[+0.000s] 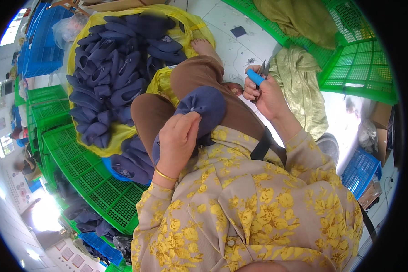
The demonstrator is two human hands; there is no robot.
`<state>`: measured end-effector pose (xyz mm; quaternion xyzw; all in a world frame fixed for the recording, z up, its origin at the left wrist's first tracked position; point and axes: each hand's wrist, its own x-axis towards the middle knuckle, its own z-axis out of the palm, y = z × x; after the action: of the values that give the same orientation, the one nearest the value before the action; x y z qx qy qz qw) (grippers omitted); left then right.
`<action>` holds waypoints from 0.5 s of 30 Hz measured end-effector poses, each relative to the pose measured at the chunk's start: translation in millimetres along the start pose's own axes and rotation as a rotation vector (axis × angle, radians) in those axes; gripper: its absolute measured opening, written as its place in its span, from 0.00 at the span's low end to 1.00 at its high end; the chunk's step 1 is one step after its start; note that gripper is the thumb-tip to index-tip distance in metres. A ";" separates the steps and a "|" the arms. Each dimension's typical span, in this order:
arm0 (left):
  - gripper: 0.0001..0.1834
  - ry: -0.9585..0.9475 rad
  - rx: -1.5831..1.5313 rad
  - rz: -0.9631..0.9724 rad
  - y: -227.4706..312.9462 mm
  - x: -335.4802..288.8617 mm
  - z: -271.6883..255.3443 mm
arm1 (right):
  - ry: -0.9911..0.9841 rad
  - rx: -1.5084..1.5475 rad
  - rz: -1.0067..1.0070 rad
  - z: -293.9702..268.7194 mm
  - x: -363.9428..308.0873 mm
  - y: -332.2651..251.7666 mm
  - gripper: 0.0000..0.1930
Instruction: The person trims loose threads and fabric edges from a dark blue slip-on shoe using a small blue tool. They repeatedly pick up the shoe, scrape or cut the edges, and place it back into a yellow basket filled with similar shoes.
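A navy cloth piece with a rounded end [208,105] lies across my brown-trousered lap, looking much like a slipper. My left hand [179,138] is over it, fingertips pinched together at a tiny pale spot on its surface, perhaps thread. The underside of the piece is hidden. Away to the right, my right hand [268,94] is closed round a small pair of scissors [264,69], its dark blades pointing up and apart from the cloth. A blue wrap covers one finger of that hand. The scissors' handles are mostly hidden in the palm.
A yellow plastic bag [198,28] full of similar navy pieces [106,72] stands at the front left. Green crates [93,174] line the left; another green crate [360,68] is far right, beside olive cloth [299,86]. A blue basket [359,173] sits at the right.
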<state>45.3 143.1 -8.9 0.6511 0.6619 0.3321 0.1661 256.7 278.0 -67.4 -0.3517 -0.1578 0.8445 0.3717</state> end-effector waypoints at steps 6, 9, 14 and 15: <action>0.03 -0.022 0.139 0.045 0.2 6.3 2.7 | -0.046 0.007 -0.028 8.6 -7.1 -9.6 0.03; 0.04 -0.035 0.190 0.059 3.0 14.0 3.6 | -0.082 0.026 -0.077 14.3 -11.4 -25.7 0.03; 0.06 0.007 0.041 -0.023 -7.3 8.7 6.3 | -0.277 0.031 -0.333 24.6 -20.9 -82.8 0.07; 0.05 0.007 0.017 -0.039 -6.6 8.8 7.0 | -0.315 0.007 -0.357 29.7 -26.0 -90.9 0.07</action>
<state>44.0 153.6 -16.4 0.6382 0.6779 0.3254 0.1649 294.8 319.9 13.8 -0.1807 -0.2707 0.8103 0.4873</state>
